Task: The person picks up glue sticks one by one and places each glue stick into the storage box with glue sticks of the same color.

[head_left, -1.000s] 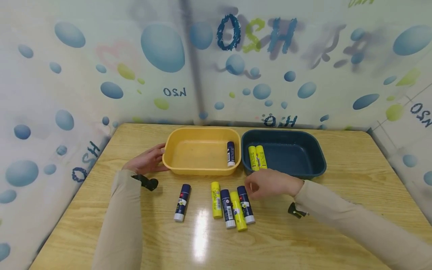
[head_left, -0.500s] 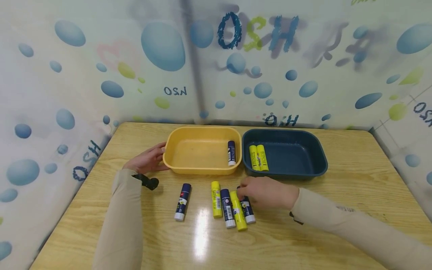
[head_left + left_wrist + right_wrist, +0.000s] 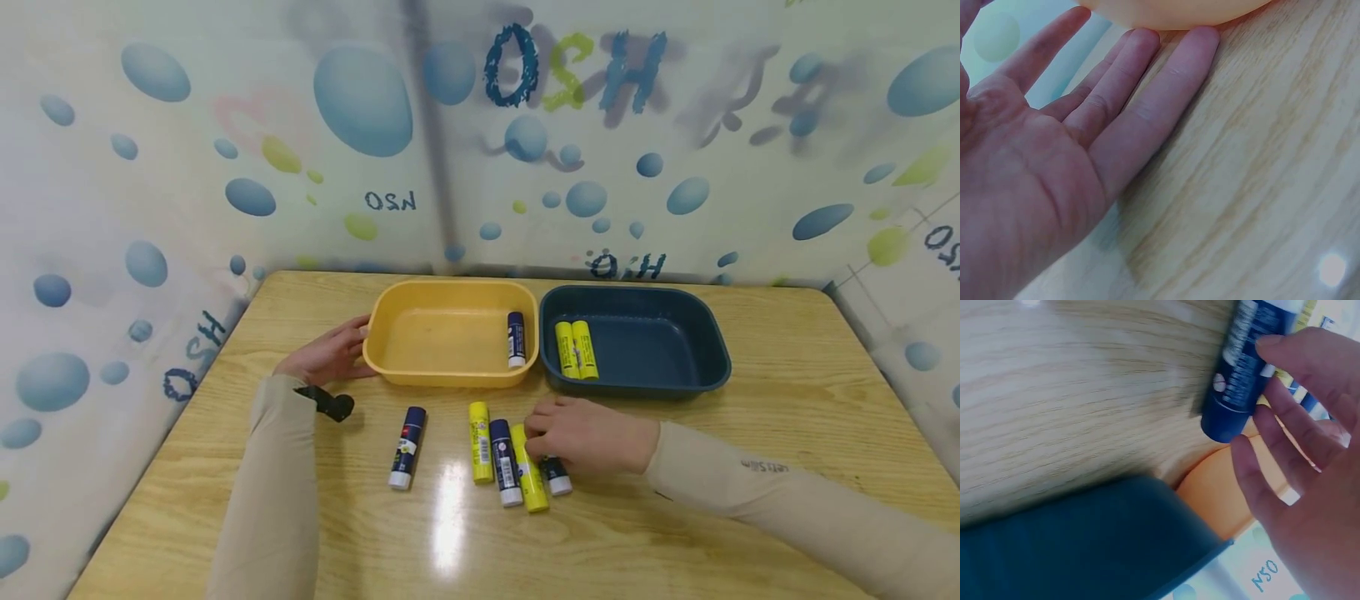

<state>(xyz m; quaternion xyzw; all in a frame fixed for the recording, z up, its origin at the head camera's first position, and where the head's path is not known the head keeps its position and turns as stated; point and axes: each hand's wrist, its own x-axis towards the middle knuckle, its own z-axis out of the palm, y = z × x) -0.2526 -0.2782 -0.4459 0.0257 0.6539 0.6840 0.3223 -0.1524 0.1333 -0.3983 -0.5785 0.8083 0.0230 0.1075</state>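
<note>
My left hand (image 3: 322,353) lies by the left end of the yellow-orange bin (image 3: 450,380); in the left wrist view its straight fingers (image 3: 1147,112) touch the bin's wall. My right hand (image 3: 592,435) pinches a dark blue glue stick (image 3: 1244,375) with a white end between thumb and fingers. In the head view most of that stick is hidden under the hand. Left of it lie a yellow glue stick (image 3: 530,479), a dark blue glue stick (image 3: 506,462) and another yellow one (image 3: 481,442). Farther left, another dark blue glue stick (image 3: 407,447) lies apart.
A dark teal bin (image 3: 637,388) stands against the right side of the yellow-orange one. Two yellow glue sticks (image 3: 583,350) lie in it. One dark blue glue stick (image 3: 516,339) lies in the yellow-orange bin. A patterned wall rises behind the wooden table (image 3: 780,367).
My right hand has moved down and left from the teal bin's front edge onto the rightmost dark blue glue stick and taken hold of it. My left hand has stayed put.
</note>
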